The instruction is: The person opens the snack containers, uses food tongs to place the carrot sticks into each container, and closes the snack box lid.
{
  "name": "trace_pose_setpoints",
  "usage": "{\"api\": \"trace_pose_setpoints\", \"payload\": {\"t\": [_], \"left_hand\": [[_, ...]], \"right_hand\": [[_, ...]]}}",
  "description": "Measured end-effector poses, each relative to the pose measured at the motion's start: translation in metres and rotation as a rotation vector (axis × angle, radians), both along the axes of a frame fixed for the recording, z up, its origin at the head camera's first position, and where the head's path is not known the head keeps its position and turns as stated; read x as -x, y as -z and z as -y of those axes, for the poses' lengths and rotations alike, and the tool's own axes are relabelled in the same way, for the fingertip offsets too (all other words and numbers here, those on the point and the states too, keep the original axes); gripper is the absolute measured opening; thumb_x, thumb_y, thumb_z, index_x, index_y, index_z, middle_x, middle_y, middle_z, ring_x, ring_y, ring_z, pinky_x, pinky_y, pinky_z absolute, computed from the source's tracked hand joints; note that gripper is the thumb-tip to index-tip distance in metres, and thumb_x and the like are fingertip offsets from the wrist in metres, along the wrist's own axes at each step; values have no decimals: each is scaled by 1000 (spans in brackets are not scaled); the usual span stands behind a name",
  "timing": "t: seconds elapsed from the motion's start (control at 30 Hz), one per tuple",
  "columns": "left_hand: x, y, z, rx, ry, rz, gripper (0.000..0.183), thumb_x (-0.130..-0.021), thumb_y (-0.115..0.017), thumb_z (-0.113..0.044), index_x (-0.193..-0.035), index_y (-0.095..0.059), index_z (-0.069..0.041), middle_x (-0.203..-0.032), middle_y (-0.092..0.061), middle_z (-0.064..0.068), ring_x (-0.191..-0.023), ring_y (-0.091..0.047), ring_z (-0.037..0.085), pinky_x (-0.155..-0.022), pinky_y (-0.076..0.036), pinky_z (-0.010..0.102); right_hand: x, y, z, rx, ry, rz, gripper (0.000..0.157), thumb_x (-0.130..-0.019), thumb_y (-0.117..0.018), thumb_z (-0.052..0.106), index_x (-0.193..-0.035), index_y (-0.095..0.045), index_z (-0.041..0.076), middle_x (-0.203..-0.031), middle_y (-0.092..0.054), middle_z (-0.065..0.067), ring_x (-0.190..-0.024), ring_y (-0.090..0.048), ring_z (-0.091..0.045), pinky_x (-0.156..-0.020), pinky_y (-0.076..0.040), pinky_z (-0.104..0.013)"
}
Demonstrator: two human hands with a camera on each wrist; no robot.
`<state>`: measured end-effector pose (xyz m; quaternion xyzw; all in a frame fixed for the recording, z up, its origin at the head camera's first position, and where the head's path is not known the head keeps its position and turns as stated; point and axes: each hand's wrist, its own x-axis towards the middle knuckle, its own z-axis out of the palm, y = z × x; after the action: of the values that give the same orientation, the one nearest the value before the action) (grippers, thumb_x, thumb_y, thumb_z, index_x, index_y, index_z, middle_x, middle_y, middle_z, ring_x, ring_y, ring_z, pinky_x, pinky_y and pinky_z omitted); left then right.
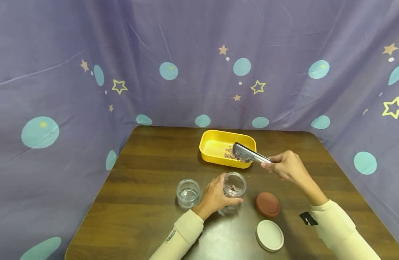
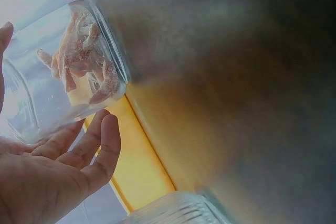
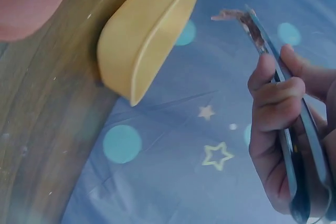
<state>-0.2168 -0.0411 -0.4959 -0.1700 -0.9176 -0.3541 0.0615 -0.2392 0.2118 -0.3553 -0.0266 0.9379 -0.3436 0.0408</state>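
Observation:
My left hand point(image 1: 213, 195) holds a clear glass jar point(image 1: 234, 185) round its side, thumb at the front. Strips of pinkish-brown food point(image 2: 84, 51) lie in the bottom of that jar, seen in the left wrist view. With my right hand point(image 1: 287, 167) I grip metal tongs point(image 1: 251, 154), their tips over the yellow tray point(image 1: 218, 159). A strip of the food point(image 3: 231, 15) is pinched between the tong tips in the right wrist view. More food pieces point(image 1: 229, 155) lie in the tray near its front right.
A second glass jar point(image 1: 188, 195) stands left of my left hand. To the right of the held jar lie a reddish-brown lid point(image 1: 267, 204) and, nearer, a whitish lid point(image 1: 269, 235). A patterned purple curtain point(image 1: 199, 72) hangs behind the wooden table point(image 1: 147, 173).

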Motion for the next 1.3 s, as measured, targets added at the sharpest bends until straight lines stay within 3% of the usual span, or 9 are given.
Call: {"api": "trace_pose_setpoints", "payload": {"t": [0.23,0.43,0.57,0.67,0.8,0.93,1.03,1.17,1.3], "left_hand": [[1,-2,0,-22,7,18,97,-66,-89,-60,-141,-50,-10,-124,-67,10,-112,-65,26,-94,-55,42],[1,-3,0,-13,-2,35,97,-66,-88,-60,-140,-51,-10,-124,-66,9,-111,-64,25,-94,-54,42],[0,-2,-1,-3,-7,49,97,-66,-88,-60,-141,-51,-9,-125,-66,11,-112,-64,27,-96,-54,43],[0,-2,-1,-6,-9,65,101,-67,-87,-60,-144,-49,-8,-128,-65,13,-115,-63,30,-98,-53,45],[0,-3,-1,0,-12,79,105,-67,-86,-62,-147,-46,-6,-132,-64,15,-118,-63,32,-100,-52,48],[1,-4,0,14,-17,66,104,-68,-86,-62,-147,-46,-7,-130,-64,15,-116,-63,32,-98,-53,47],[2,-3,-1,11,-12,54,103,-68,-86,-62,-146,-47,-8,-129,-65,14,-115,-64,30,-97,-54,45],[1,-3,-1,0,-10,46,101,-67,-87,-62,-144,-49,-9,-126,-66,11,-113,-64,28,-96,-54,44],[-1,-2,-2,3,-19,41,99,-66,-87,-62,-141,-50,-9,-122,-67,10,-110,-65,26,-93,-55,42]], "right_hand": [[-36,0,2,49,-40,43,45,-87,-81,31,-115,-75,-3,-74,-71,-4,-43,-46,-10,-40,-42,-26],[-49,9,6,40,-48,101,48,-85,-82,33,-115,-75,-4,-77,-71,-5,-45,-46,-10,-41,-39,-25],[-54,11,4,-61,-82,81,55,-81,-84,41,-114,-76,-2,-102,-77,-18,-82,-71,-28,-67,-59,-44],[-56,11,2,-133,-110,50,63,-78,-84,49,-115,-75,-1,-118,-72,-23,-121,-62,-44,-94,-52,-60],[-58,9,2,-152,-118,38,70,-75,-84,54,-119,-74,1,-124,-70,-23,-121,-62,-43,-96,-51,-62],[-56,9,1,-140,-113,21,74,-75,-83,57,-120,-73,0,-124,-70,-23,-113,-65,-36,-93,-54,-56],[-52,10,-2,-130,-98,19,78,-76,-82,59,-122,-72,-2,-122,-70,-23,-96,-67,-29,-82,-57,-46],[-39,11,-7,-119,-61,34,86,-76,-81,62,-128,-67,-4,-89,-76,-15,-68,-61,-18,-63,-51,-33],[-20,15,-13,-110,-15,31,87,-76,-81,61,-130,-65,-5,-65,-65,1,-59,-58,-15,-55,-46,-31]]}}
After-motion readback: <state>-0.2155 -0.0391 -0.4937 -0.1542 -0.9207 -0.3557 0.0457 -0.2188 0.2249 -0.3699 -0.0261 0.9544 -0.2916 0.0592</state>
